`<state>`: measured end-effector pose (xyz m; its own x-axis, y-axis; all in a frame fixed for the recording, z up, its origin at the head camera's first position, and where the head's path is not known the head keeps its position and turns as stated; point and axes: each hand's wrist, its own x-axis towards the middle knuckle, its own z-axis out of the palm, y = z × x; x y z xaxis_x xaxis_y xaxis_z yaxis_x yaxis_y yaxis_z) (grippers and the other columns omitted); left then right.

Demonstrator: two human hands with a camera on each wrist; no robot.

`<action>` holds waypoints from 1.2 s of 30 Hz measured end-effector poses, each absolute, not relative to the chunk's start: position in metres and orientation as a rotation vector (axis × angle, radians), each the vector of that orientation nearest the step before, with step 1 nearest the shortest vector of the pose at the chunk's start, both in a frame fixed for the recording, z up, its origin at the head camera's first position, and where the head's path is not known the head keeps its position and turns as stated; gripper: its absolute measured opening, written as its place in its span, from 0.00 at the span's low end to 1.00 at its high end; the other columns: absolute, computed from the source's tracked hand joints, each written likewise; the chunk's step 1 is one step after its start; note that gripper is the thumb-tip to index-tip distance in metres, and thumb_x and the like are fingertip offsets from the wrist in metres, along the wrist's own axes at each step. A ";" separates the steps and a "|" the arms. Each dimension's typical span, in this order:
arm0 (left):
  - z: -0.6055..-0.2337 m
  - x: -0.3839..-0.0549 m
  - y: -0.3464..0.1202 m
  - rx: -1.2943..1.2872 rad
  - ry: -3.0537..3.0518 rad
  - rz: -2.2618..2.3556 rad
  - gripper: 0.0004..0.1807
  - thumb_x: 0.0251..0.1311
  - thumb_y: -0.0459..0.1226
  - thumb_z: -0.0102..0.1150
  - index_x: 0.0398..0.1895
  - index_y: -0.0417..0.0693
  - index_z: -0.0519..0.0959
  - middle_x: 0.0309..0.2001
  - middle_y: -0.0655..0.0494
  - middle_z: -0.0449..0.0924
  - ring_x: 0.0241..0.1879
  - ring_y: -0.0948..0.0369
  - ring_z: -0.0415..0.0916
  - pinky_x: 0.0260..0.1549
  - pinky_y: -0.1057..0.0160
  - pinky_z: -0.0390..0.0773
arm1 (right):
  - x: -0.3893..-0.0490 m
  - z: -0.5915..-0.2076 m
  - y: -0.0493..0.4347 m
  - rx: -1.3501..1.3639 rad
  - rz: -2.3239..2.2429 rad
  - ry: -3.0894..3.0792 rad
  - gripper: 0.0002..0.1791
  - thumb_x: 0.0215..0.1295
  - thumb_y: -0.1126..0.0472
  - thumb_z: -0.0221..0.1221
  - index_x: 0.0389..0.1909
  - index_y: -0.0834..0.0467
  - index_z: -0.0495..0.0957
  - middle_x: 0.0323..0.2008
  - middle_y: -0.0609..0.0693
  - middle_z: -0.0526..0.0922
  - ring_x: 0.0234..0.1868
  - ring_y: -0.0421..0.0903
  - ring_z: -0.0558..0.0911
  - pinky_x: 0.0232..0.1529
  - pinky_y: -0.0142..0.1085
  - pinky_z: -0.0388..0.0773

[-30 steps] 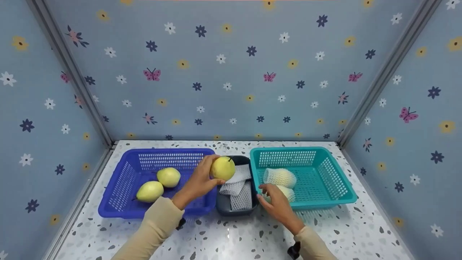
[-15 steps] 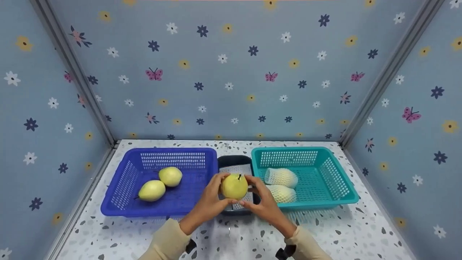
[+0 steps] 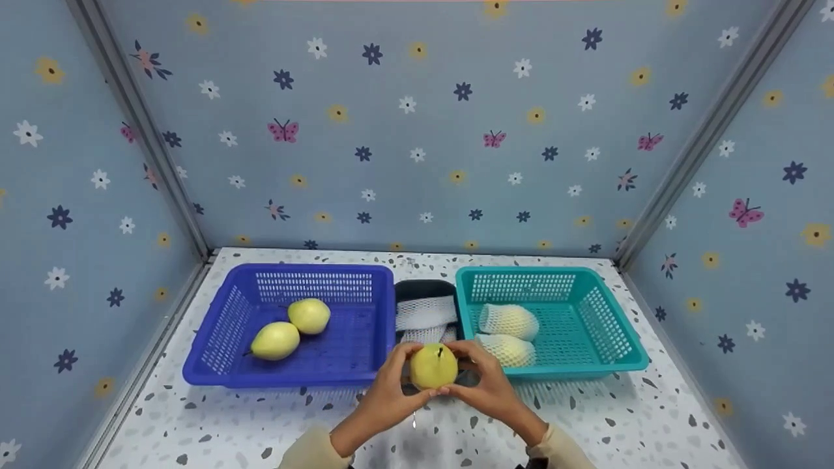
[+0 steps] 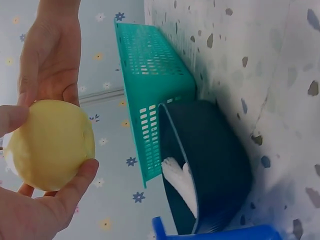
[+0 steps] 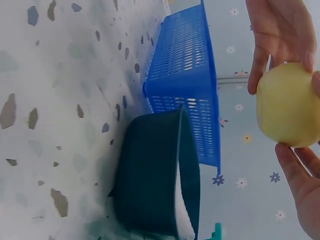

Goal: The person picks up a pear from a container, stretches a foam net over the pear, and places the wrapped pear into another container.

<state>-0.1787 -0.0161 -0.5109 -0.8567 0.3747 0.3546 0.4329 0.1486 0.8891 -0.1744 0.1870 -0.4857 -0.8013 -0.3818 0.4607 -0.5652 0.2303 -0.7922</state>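
A yellow pear (image 3: 434, 367) with a dark stem is held between both hands, raised over the front of a dark bin (image 3: 423, 287). My left hand (image 3: 389, 395) grips its left side and my right hand (image 3: 488, 389) its right, with the thumbs meeting below it. The left wrist view shows the pear (image 4: 52, 145) with fingers curved round it from both sides. In the right wrist view the pear (image 5: 288, 105) hangs well above the table. Folded white foam net sleeves (image 3: 427, 314) lie in the dark bin, partly hidden behind the hands.
On the left, a blue basket (image 3: 352, 376) holds two bare pears (image 3: 275, 341). To the right stands a teal basket (image 3: 606, 365) with two net-sleeved pears (image 3: 508, 322). All rest on a speckled table (image 3: 215, 423) before a flowered wall (image 3: 417, 130).
The left hand has carried the pear right and toward the body from above the bin. The right hand has left the teal basket's edge and now grips the pear too.
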 end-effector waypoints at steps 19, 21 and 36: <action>-0.556 -0.167 -0.019 -0.764 -2.465 -1.878 0.37 0.48 0.39 0.73 0.62 0.35 0.69 0.55 0.44 0.71 0.50 0.51 0.74 0.41 0.63 0.79 | -0.176 -0.540 0.201 0.980 1.792 -2.432 0.29 0.52 0.67 0.70 0.56 0.63 0.72 0.49 0.55 0.76 0.48 0.52 0.79 0.45 0.42 0.79; -0.560 -0.167 -0.019 -0.748 -2.476 -1.895 0.37 0.46 0.38 0.74 0.60 0.37 0.70 0.53 0.46 0.72 0.49 0.51 0.74 0.40 0.64 0.79 | -0.179 -0.552 0.203 0.997 1.783 -2.445 0.29 0.52 0.66 0.70 0.56 0.61 0.72 0.49 0.55 0.76 0.48 0.51 0.79 0.44 0.40 0.79; -0.583 -0.169 -0.017 -0.719 -2.665 -1.809 0.30 0.37 0.35 0.77 0.46 0.47 0.70 0.44 0.54 0.70 0.45 0.55 0.70 0.38 0.56 0.79 | -0.184 -0.589 0.211 1.010 1.795 -2.596 0.30 0.50 0.57 0.72 0.54 0.53 0.72 0.50 0.51 0.74 0.51 0.48 0.77 0.46 0.40 0.78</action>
<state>-0.1692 -0.0168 -0.5826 -0.8929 0.4367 0.1093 0.2628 0.3084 0.9142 -0.1843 0.2108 -0.5889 -0.8008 -0.5670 0.1931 -0.3809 0.2332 -0.8947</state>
